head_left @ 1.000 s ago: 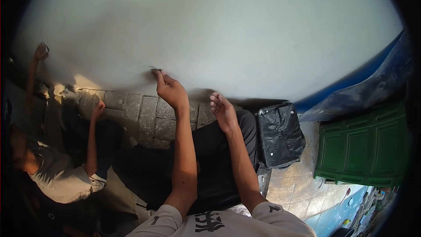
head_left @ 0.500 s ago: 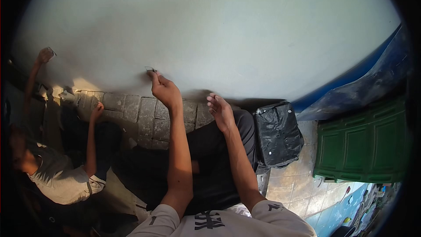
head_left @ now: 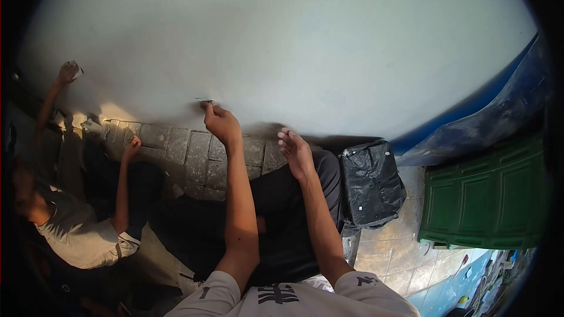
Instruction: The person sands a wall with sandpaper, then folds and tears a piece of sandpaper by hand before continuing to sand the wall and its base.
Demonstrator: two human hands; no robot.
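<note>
A pale, smooth wall (head_left: 329, 47) fills the upper view. Against its lower part, my left hand (head_left: 222, 123) pinches a small thin dark-edged piece (head_left: 204, 100) between thumb and fingers; its exact kind is too small to make out. My right hand (head_left: 298, 154) is held just above my bent knee, near the base of the wall. Its fingers are slightly curled and apart, with nothing in them.
At left, a co-worker (head_left: 82, 232) sits with one raised hand (head_left: 69, 72) on the wall, holding a whitish piece. Right of my knee stand a black plastic-wrapped block (head_left: 373, 183) and a green panelled object (head_left: 482, 194). Blue sheeting (head_left: 482, 114) edges the wall; paving blocks (head_left: 197, 161) lie below.
My left hand has slid slightly down the wall with the thin piece. My right hand has hardly moved. The co-worker's raised hand has shifted a little to the right.
</note>
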